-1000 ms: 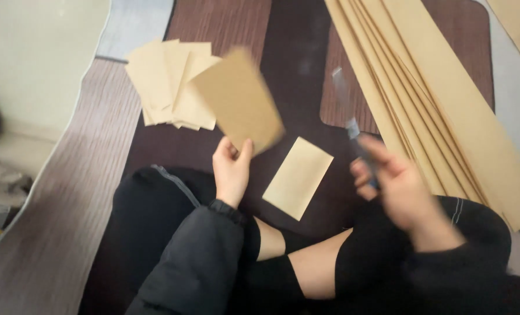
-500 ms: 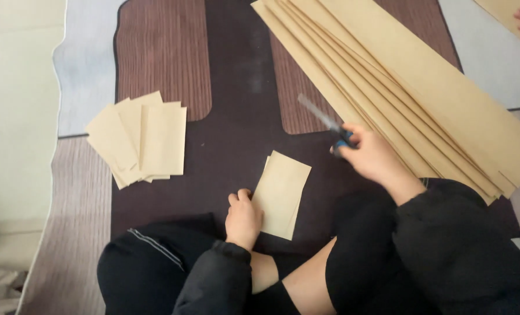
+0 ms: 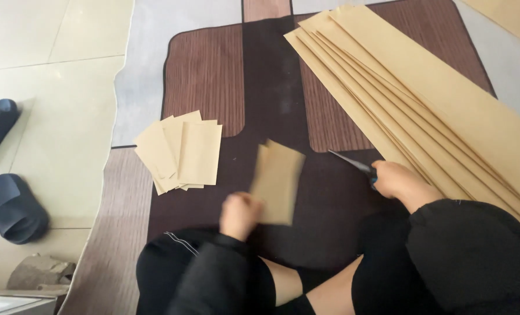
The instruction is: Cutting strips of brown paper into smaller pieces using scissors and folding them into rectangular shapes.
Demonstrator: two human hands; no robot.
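Left hand [image 3: 239,214] pinches a small tan rectangular paper piece [image 3: 277,181], blurred, above the brown patterned rug [image 3: 204,76]. Right hand [image 3: 397,181] closed round blue-handled scissors [image 3: 353,164], touching the stack of long tan paper strips [image 3: 423,99]. Pile of cut tan pieces [image 3: 181,153] lies left.

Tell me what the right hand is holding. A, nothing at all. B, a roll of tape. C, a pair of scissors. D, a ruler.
C: the right hand grips blue-handled scissors whose blades point up and left over the mat, while the left hand holds a cut tan paper piece.
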